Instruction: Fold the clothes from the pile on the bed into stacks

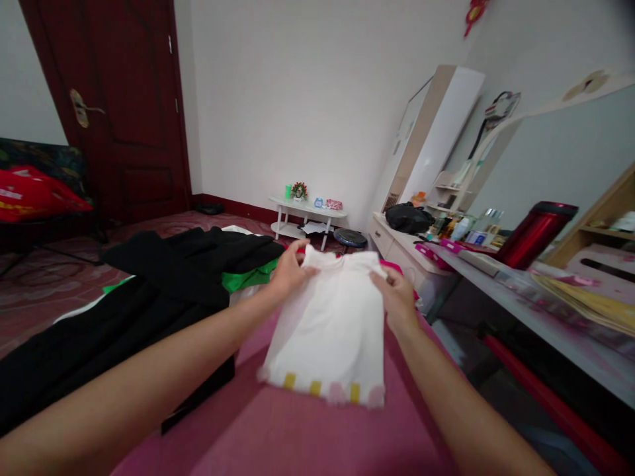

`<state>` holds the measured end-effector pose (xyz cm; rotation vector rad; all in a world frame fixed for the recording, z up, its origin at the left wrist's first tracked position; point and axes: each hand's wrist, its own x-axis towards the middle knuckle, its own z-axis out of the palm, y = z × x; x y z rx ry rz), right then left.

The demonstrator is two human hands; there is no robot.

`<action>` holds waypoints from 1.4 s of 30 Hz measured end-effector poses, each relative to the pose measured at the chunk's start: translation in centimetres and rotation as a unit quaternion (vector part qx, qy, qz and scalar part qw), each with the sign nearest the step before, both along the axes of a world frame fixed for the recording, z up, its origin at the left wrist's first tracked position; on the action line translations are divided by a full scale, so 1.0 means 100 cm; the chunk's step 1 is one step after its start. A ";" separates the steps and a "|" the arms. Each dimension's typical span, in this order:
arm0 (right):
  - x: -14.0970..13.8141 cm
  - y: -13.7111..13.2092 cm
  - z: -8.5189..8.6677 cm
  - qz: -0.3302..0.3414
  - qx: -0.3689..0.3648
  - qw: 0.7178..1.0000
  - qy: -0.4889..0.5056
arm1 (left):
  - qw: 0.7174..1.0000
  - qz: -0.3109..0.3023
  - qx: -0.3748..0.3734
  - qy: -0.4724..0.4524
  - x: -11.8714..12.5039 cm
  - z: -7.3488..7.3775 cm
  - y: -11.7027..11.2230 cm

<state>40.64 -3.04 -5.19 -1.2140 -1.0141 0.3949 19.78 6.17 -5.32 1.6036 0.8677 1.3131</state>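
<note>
A white cloth garment (337, 324) with yellow and pale pink patches (315, 388) along its near edge is spread over a smooth pink surface (297, 443). The left hand (292, 270) pinches the garment's far left corner; the right hand (395, 294) grips its far right corner. Left of the garment lies rumpled black cloth (163, 291), bright green fabric (249, 276) showing between them.

The garment (340, 324) is white, its near edge patterned with yellow blocks and pale pink spots. The surface (278, 443) beneath is pink, the clothes (143, 317) black, the door (124, 79) dark red.
</note>
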 end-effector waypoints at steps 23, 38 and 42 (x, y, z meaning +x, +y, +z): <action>-0.008 -0.044 -0.078 0.032 -0.091 0.949 -0.300 | 0.958 0.051 0.075 0.271 -0.049 -0.114 -0.064; -0.045 -0.033 -0.122 0.049 -0.107 0.895 -0.430 | 0.991 -0.025 -0.117 0.058 -0.023 -0.127 -0.066; -0.046 -0.033 -0.125 0.051 -0.108 0.895 -0.429 | 0.988 -0.027 -0.150 0.037 -0.022 -0.122 -0.067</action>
